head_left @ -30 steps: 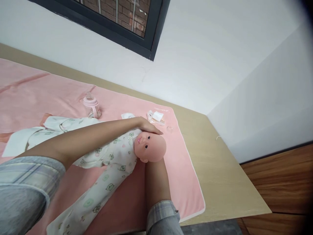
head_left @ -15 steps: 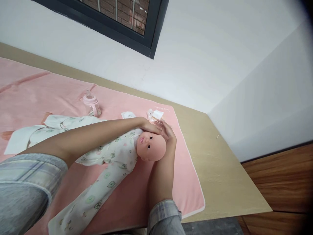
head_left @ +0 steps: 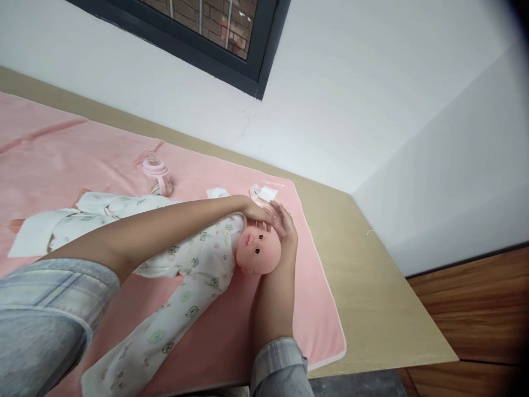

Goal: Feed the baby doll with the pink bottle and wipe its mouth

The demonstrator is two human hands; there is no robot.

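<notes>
A baby doll (head_left: 259, 252) in a white printed sleepsuit (head_left: 187, 275) lies on a pink blanket (head_left: 61, 149) with its head toward the right. My left hand (head_left: 253, 211) reaches across the doll's chest and rests, fingers curled, on the far side of its head. My right hand (head_left: 284, 223) cups the top of the head from behind, fingers spread and touching it. Both forearms wear rolled plaid sleeves.
A pink baby bottle (head_left: 157, 175) stands on the blanket beyond the doll. Small white packets (head_left: 264, 194) and a white pad (head_left: 217, 193) lie near the blanket's far right corner. The blanket covers a beige table (head_left: 372, 298) set against a white wall under a dark-framed window (head_left: 231, 49).
My right hand came up from under the doll's head and now cups its top. The head has turned and shifted slightly. My left hand stays at the head.
</notes>
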